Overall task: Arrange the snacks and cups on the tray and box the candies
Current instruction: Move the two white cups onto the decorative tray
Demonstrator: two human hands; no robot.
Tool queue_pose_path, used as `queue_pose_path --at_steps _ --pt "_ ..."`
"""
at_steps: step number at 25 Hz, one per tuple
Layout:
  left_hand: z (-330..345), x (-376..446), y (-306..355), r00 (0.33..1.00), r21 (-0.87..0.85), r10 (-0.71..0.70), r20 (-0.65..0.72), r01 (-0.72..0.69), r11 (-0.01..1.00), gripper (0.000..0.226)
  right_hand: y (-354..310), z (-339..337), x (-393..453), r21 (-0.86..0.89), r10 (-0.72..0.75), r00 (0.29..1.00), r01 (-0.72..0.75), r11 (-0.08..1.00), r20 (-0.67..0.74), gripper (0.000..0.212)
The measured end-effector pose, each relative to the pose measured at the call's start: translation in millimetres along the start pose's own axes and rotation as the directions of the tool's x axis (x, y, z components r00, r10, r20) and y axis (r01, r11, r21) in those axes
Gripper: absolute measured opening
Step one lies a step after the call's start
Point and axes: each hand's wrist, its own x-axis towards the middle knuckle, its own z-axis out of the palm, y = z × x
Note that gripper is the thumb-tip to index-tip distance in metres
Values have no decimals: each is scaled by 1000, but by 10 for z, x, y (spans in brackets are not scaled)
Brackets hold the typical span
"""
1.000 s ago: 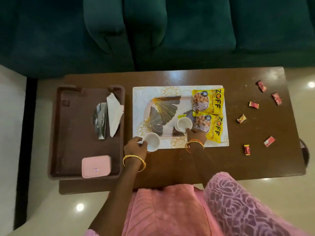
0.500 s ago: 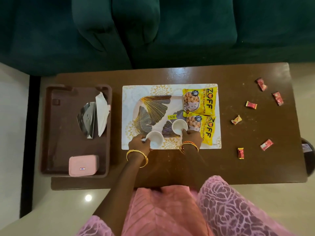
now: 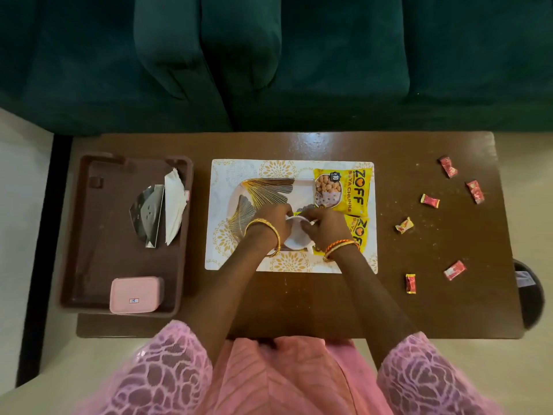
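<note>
My left hand (image 3: 270, 219) and my right hand (image 3: 324, 225) meet over a white cup (image 3: 294, 239) and both grip it at the front of the gold-leaf tray (image 3: 263, 187). The hands hide any second cup. Two yellow snack packs lie on the tray's right side, one at the back (image 3: 344, 188) and one partly under my right wrist (image 3: 358, 235). Several red wrapped candies (image 3: 430, 201) are scattered on the table to the right. A closed pink box (image 3: 136, 295) sits at the near end of the brown tray (image 3: 98, 235).
The gold-leaf tray rests on a patterned placemat (image 3: 221, 175) on the brown table (image 3: 329, 301). A white napkin (image 3: 174, 205) and a silver holder (image 3: 148, 214) lie in the brown tray. A green sofa (image 3: 299, 61) stands behind the table.
My hands held two separate cups side by side; they have come together at the tray's front, and only one cup shows now.
</note>
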Motion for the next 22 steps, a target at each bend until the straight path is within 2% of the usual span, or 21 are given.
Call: queue_pose_path --at_steps 2,4,5,6,8,10,12,15,22 --pt "36 112 20 998 -226 -24 -63 9 974 42 73 -37 151 -9 59 988 -61 998 -140 21" --pt "148 229 -90 975 -497 -199 -101 124 859 46 180 -50 321 82 170 957 -155 984 -235 20" --pt "250 279 -181 952 -572 -299 -70 207 794 43 234 -38 407 126 216 942 -189 974 -258 19" --pt "379 308 -272 930 -592 -367 -6 292 751 40 288 -11 491 152 244 933 -210 966 -265 18" --pt "698 313 -396 904 -579 -397 155 409 705 38 391 72 658 161 268 927 -231 959 -263 16" --pt "974 273 -402 900 -645 -374 222 424 636 37 486 178 779 145 276 924 -245 959 -264 15" --pt "1141 262 -387 897 -714 -400 187 404 572 37 550 263 822 116 270 928 -247 962 -256 17" --pt "1221 287 -342 893 -759 -431 126 367 538 33 599 324 841 100 264 934 -247 964 -239 20" --pt "1168 379 -305 918 -750 -378 119 332 572 35 560 320 896 66 264 936 -256 964 -232 18"
